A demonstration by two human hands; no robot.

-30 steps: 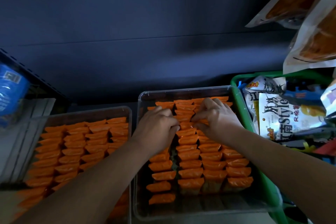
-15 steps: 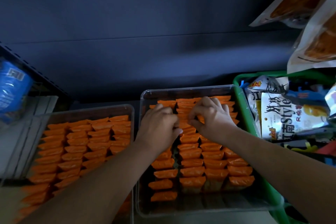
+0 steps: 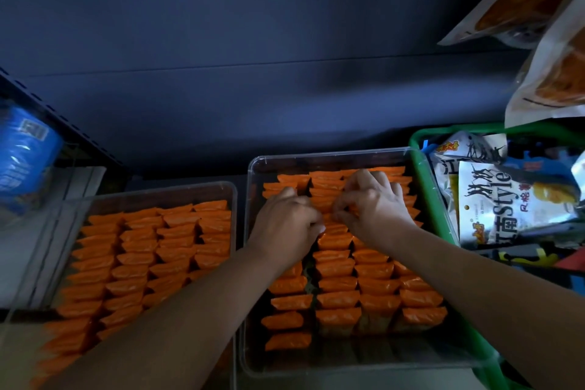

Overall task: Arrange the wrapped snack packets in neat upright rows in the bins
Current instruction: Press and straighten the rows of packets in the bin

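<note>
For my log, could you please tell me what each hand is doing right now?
Left hand: pinching orange packets.
Right hand: pinching orange packets too.

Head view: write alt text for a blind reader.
A person's left grip and right grip pinch orange packets standing in rows in a clear bin. A second bin of packets sits left; a green basket of snack bags sits right.

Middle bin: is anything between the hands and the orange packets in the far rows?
Nothing visible does. The clear bin is open-topped, and the left hand and right hand both have curled fingers on the orange packets in its far middle rows.
</note>
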